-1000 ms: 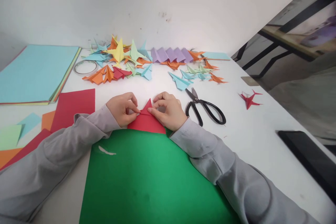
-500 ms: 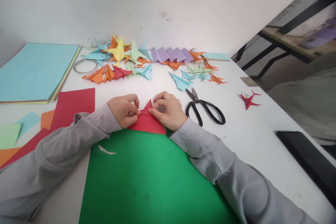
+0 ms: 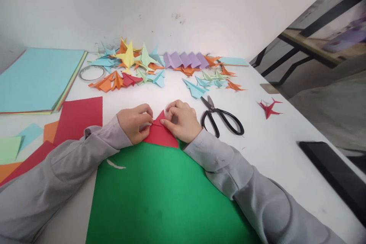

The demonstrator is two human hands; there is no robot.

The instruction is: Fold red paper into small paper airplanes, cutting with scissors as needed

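Observation:
A partly folded sheet of red paper lies at the far edge of a green mat, its pointed tip facing away from me. My left hand pinches the paper's left side near a crosswise fold, thumb and forefinger closed together. On the other side, my right hand grips the paper just below the tip, its thumb pressed on the fold. Both hands partly cover the sheet's side edges. Black-handled scissors lie with blades slightly apart, right of my right hand.
Folded paper planes in several colours crowd the wall side, beside pleated purple paper and a tape roll. Blue sheets are stacked at left, near red paper. A red folded figure and black tablet-like object lie right.
My left hand has shifted slightly on the red paper's left side, covering more of its lower left corner. My right hand keeps its pinch. The whole view has moved a little.

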